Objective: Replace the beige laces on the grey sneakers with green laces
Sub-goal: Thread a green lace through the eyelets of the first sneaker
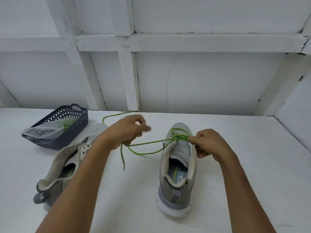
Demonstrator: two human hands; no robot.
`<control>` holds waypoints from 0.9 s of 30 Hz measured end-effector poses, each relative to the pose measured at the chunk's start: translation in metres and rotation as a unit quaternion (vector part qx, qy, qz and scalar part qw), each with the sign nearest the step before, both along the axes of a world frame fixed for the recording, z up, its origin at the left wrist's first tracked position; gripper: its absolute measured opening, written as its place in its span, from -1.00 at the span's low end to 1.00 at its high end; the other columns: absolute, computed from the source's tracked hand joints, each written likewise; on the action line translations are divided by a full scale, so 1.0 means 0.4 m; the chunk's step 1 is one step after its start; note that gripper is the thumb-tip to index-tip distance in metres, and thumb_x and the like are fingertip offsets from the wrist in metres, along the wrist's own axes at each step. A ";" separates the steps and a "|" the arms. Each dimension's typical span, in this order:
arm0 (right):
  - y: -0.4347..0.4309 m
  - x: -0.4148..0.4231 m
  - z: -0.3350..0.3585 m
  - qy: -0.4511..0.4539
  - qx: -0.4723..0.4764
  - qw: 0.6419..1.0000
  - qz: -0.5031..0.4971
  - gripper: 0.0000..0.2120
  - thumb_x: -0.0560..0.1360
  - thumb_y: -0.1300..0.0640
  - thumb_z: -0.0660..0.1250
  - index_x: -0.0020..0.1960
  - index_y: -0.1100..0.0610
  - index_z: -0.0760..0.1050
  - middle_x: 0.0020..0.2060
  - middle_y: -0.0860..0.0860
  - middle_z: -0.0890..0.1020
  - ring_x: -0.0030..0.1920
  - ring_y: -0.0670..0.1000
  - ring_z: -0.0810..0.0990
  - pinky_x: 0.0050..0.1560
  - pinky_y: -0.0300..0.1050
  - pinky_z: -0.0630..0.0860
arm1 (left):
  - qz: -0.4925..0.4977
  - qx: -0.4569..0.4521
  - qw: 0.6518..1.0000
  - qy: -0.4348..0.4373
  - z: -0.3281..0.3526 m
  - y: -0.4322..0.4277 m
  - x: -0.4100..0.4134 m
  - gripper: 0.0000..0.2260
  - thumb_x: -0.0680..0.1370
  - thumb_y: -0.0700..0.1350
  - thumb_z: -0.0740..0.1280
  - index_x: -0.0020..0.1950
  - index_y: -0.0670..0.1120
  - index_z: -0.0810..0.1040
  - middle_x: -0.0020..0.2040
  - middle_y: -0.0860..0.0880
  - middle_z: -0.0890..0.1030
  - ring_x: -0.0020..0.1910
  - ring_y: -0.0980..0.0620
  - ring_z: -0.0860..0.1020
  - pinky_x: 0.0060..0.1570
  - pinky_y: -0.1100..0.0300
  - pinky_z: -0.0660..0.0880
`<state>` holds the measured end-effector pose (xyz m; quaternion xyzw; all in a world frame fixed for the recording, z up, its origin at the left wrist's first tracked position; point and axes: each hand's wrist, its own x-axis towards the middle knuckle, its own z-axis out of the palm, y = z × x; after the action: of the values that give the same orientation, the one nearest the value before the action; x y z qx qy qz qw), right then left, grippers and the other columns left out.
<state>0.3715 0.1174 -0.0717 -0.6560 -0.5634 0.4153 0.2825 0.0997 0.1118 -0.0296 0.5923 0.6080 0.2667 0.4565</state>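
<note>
Green lace (148,143) is part-threaded through the toe-end eyelets of the upright sneaker (178,174), which stands toe away from us and heel toward us. Our right hand (207,143) touches that shoe's right eyelet edge. Its fingers are curled, and thumb and forefinger pinch the lace where it comes out.

Our left hand (127,130) is well left of the shoe, fingers curled round the lace's other run. It's blurred, so we can't tell the exact grip. The lace runs roughly left-right between the hands: one straighter strand with a slack loop below it. One tip hangs from under the left hand toward the table (235,165), and more slack curls behind it toward the wall.

Our read:
- The next eyelets are at the shoe, so the right hand is nearer.
- The free end lies left and has to come back across the tongue.

The second sneaker (67,162) lies tilted under the left forearm with its eyelets bare, near enough to snag slack. The dark basket (79,121) sits far left, out of the way, and holds a clear bag (43,130) with something green in it.
</note>
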 end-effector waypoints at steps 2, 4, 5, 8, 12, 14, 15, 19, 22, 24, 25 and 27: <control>-0.004 0.001 0.001 0.001 0.004 1.000 -0.009 -0.78 0.42 0.21 0.39 -0.31 0.20 0.39 -0.51 0.08 0.52 -0.54 0.03 0.56 -0.44 -0.19 0.51 | -0.111 -0.034 0.984 0.133 0.001 -0.013 -0.008 -0.84 0.49 0.09 0.47 -0.10 0.03 0.60 -0.34 0.04 0.50 -0.42 0.04 0.29 -0.50 0.25 0.23; -0.007 -0.001 0.001 0.001 0.007 1.000 -0.016 -0.78 0.42 0.21 0.39 -0.31 0.21 0.39 -0.50 0.09 0.51 -0.55 0.02 0.55 -0.45 -0.20 0.51 | -0.207 -0.045 0.963 0.168 0.001 -0.030 -0.007 -0.89 0.51 0.06 0.45 -0.09 0.05 0.66 -0.31 0.05 0.50 -0.35 0.03 0.32 -0.44 0.23 0.26; -0.008 -0.002 0.001 0.001 0.009 1.000 -0.019 -0.79 0.42 0.21 0.39 -0.31 0.20 0.39 -0.49 0.10 0.51 -0.55 0.02 0.54 -0.46 -0.20 0.51 | -0.221 -0.024 0.964 0.147 0.001 -0.033 -0.007 -0.92 0.54 -0.01 0.44 -0.10 0.01 0.67 -0.32 0.05 0.49 -0.35 0.04 0.32 -0.42 0.24 0.27; -0.009 -0.003 0.001 -0.001 0.010 1.000 -0.028 -0.78 0.41 0.20 0.40 -0.31 0.20 0.39 -0.49 0.10 0.50 -0.56 0.02 0.54 -0.45 -0.19 0.52 | -0.149 0.053 0.985 -0.072 -0.001 -0.027 -0.007 -0.84 0.59 -0.23 0.34 -0.16 -0.09 0.62 -0.26 0.04 0.61 -0.27 0.06 0.51 -0.25 0.27 0.43; -0.009 -0.007 0.001 0.005 0.007 0.999 -0.038 -0.74 0.41 0.19 0.41 -0.34 0.19 0.37 -0.53 0.07 0.50 -0.58 0.01 0.53 -0.47 -0.21 0.49 | -0.096 0.051 0.922 -0.373 -0.022 -0.005 0.010 -0.80 0.59 -0.21 0.23 -0.23 -0.16 0.50 0.08 -0.33 0.63 0.22 -0.30 0.57 0.30 -0.06 0.47; -0.010 -0.010 0.002 0.010 0.006 0.999 -0.046 -0.73 0.41 0.18 0.42 -0.34 0.19 0.37 -0.53 0.07 0.49 -0.59 0.01 0.50 -0.48 -0.22 0.47 | -0.067 0.030 0.895 -0.439 -0.034 -0.001 0.034 -0.76 0.61 -0.23 0.18 -0.27 -0.17 0.41 -0.18 -0.27 0.61 0.02 -0.34 0.62 0.27 -0.13 0.49; -0.010 -0.010 0.001 0.013 0.008 0.999 -0.052 -0.72 0.40 0.18 0.43 -0.35 0.19 0.36 -0.54 0.06 0.48 -0.60 0.00 0.48 -0.49 -0.22 0.46 | -0.044 0.015 0.888 -0.458 -0.040 0.000 0.046 -0.74 0.61 -0.23 0.15 -0.29 -0.15 0.38 -0.31 -0.19 0.52 -0.17 -0.26 0.62 0.18 -0.13 0.53; -0.013 -0.014 -0.002 0.025 0.030 0.996 -0.086 -0.68 0.39 0.20 0.42 -0.40 0.16 0.31 -0.57 0.01 0.42 -0.64 -0.04 0.38 -0.53 -0.25 0.38 | 0.028 -0.030 0.908 -0.417 -0.052 0.000 0.084 -0.73 0.59 -0.24 0.10 -0.32 -0.09 0.26 -0.41 -0.05 0.23 -0.48 0.01 0.20 -0.38 0.12 0.42; -0.014 -0.021 -0.007 0.018 0.037 0.995 -0.091 -0.69 0.38 0.19 0.42 -0.40 0.15 0.31 -0.56 0.01 0.42 -0.63 -0.05 0.37 -0.54 -0.26 0.38 | 0.023 -0.031 0.952 -0.305 -0.051 0.002 0.103 -0.73 0.58 -0.26 0.13 -0.32 -0.09 0.25 -0.39 -0.05 0.22 -0.41 0.02 0.13 -0.46 0.19 0.21; -0.014 -0.023 -0.010 0.019 0.032 0.996 -0.084 -0.70 0.39 0.19 0.42 -0.39 0.16 0.32 -0.54 0.03 0.44 -0.61 -0.04 0.38 -0.54 -0.25 0.39 | -0.001 -0.034 0.969 -0.246 -0.050 0.005 0.112 -0.71 0.60 -0.25 0.17 -0.32 -0.09 0.27 -0.40 -0.04 0.28 -0.41 0.02 0.16 -0.46 0.21 0.21; -0.014 -0.024 -0.008 0.022 0.027 0.996 -0.076 -0.71 0.39 0.18 0.41 -0.38 0.16 0.33 -0.52 0.03 0.44 -0.59 -0.03 0.39 -0.53 -0.24 0.40 | -0.011 -0.033 0.976 -0.217 -0.049 0.006 0.116 -0.72 0.60 -0.24 0.19 -0.31 -0.11 0.29 -0.41 -0.04 0.33 -0.42 0.02 0.18 -0.47 0.22 0.22; -0.016 -0.022 -0.006 0.029 0.010 0.998 -0.054 -0.74 0.41 0.19 0.40 -0.35 0.17 0.35 -0.53 0.03 0.45 -0.59 -0.02 0.42 -0.51 -0.23 0.42 | -0.029 -0.023 0.989 -0.145 -0.051 0.006 0.122 -0.80 0.60 -0.22 0.25 -0.23 -0.15 0.39 -0.37 -0.05 0.46 -0.45 0.04 0.23 -0.50 0.24 0.26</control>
<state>0.3627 0.1111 -0.0741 -0.6701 -0.5231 0.4123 0.3275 0.1485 0.1142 -0.0500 0.5543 0.5239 0.3225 0.5607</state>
